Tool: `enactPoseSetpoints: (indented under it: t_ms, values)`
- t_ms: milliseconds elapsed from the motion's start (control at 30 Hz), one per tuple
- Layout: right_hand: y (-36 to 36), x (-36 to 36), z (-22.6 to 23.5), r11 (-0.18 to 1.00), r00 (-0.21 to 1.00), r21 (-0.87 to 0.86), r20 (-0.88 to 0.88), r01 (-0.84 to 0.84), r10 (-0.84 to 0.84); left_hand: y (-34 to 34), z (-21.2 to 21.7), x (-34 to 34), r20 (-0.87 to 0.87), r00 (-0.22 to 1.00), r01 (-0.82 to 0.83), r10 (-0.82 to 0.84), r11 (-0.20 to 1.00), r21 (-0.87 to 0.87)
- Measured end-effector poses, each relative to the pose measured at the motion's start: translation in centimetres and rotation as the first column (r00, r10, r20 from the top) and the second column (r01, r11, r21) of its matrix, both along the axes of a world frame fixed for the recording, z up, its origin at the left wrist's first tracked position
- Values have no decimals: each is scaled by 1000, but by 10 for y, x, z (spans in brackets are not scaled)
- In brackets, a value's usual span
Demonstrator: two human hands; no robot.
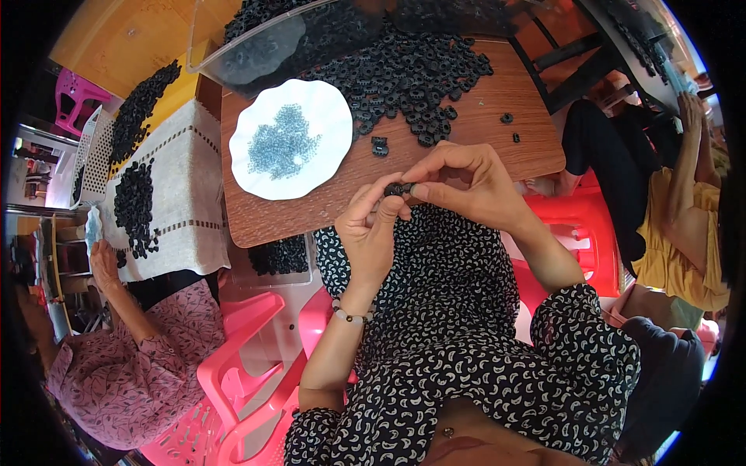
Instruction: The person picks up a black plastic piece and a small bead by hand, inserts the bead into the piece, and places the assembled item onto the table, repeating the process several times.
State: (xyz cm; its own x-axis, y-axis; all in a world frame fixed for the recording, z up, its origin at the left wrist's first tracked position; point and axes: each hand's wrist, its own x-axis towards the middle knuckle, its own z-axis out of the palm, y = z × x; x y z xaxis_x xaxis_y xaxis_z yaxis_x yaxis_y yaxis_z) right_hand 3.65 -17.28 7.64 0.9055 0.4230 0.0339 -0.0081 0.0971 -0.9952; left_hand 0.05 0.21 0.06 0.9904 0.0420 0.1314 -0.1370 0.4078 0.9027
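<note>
Above the table's front edge, a small black plastic part [399, 189] is pinched between the fingertips of both my hands. My left hand [368, 227] grips it from the left, with thumb and fingers closed. From the right, my right hand [472, 185] closes thumb and forefinger on its other end. Just beyond my hands, a single black part [379, 145] lies on the brown wooden table [482, 132]. A white scalloped plate [334, 124] to the left carries a heap of tiny see-through bluish pieces [284, 144]. Fingers partly hide the held part's shape.
A large pile of black parts [412, 78] covers the table's far side, before a see-through plastic bin [241, 66]. Two small parts lie at the right. Pink chairs [241, 334] and a red stool [590, 233] stand around. Co-workers sit left and right, the left beside a cloth-covered table [194, 155].
</note>
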Motion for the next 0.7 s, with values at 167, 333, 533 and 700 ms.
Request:
enactPoseSetpoints:
  t_ms: [167, 333, 533, 700]
  values:
    - [0, -3, 4, 1000, 1000, -4, 15, 9, -9, 1, 4, -1, 48, 999, -30, 24, 993, 118]
    - [-1, -3, 5, 999, 999, -33, 40, 25, -24, 0, 5, -1, 54, 998, -37, 29, 989, 145]
    - [-3, -1, 3, 989, 996, -136, 82, 54, -43, -1, 7, 0, 84, 996, -47, 32, 983, 177]
    - [-5, 1, 0, 953, 988, -292, 150, 76, -33, -2, 3, -2, 106, 993, -61, 42, 982, 180]
